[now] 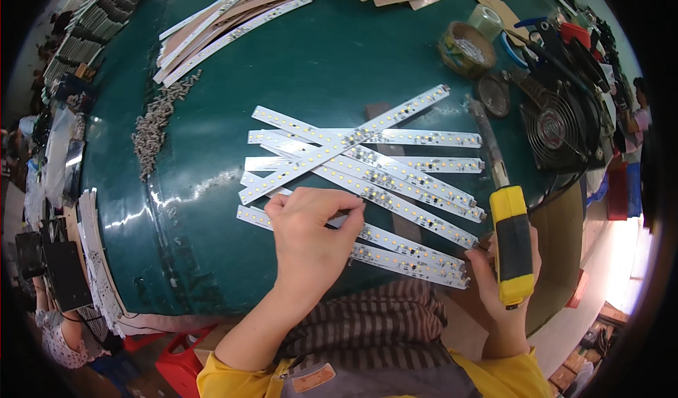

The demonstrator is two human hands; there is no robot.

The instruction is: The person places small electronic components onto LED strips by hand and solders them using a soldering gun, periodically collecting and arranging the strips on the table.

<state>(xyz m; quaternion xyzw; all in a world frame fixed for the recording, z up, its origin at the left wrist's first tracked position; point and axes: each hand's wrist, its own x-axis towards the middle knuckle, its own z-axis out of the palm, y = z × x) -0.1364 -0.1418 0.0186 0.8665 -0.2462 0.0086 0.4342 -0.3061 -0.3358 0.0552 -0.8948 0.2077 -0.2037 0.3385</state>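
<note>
Head view, left hand [311, 225] over LED strips [346, 142], grip unclear, right hand [489, 283] gripping yellow tool [514, 239], open tabletop [367, 55] beyond

Long, thin white light strips [385, 199] lie flat in a loose, fanned pile on the green table [339, 59]. Small yellowish squares and dark parts dot their faces. Most slant down to the right; one top strip [346, 141] crosses the others the opposite way, rising rightward. Right of them, a tool [513, 246] with a yellow-and-black handle points its metal shaft away from the person.
</note>
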